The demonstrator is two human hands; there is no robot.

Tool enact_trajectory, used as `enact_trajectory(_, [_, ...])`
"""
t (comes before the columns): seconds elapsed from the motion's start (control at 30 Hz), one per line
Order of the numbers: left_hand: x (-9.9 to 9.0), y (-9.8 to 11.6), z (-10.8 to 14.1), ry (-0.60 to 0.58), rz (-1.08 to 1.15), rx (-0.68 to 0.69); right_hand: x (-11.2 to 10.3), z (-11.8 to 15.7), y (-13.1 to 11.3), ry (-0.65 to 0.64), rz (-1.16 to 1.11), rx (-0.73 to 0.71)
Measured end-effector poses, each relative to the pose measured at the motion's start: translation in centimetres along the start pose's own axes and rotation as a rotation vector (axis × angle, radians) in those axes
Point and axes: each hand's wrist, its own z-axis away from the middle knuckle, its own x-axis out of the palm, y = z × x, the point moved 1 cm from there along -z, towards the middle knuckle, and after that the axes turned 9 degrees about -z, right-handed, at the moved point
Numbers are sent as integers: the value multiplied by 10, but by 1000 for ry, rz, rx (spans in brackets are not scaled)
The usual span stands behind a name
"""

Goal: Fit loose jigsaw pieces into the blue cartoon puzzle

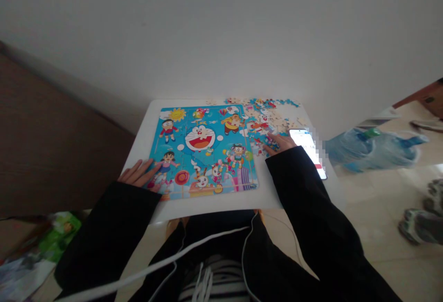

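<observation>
A blue cartoon puzzle board (201,153) lies flat on the small white table (204,207). My left hand (140,173) rests at the board's lower left edge, fingers spread, with nothing in it. Many loose puzzle pieces (277,120), some picture side up and some plain wood, are heaped along the board's right side and the table's back edge. At the lower part of this heap is my right hand (278,144), its fingers apart and touching the pieces. No piece shows clearly between its fingers.
A lit phone (308,153) lies near the table's right edge, beside my right sleeve. A wall rises behind the table and a brown panel (62,150) stands at the left. Plastic bottles in a bag (377,147) are on the floor at the right. A white cord crosses my lap.
</observation>
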Motion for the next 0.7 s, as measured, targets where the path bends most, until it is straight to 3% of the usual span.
enact_trajectory(0.27, [8,-1,1,210,91,32,-6,-5,5,97,42,44])
enact_trajectory(0.57, [12,-2,1,241,81,50,-20,1,1,228,18,153])
enact_trajectory(0.7, [6,0,0,188,31,39,-33,6,-9,317,-31,112])
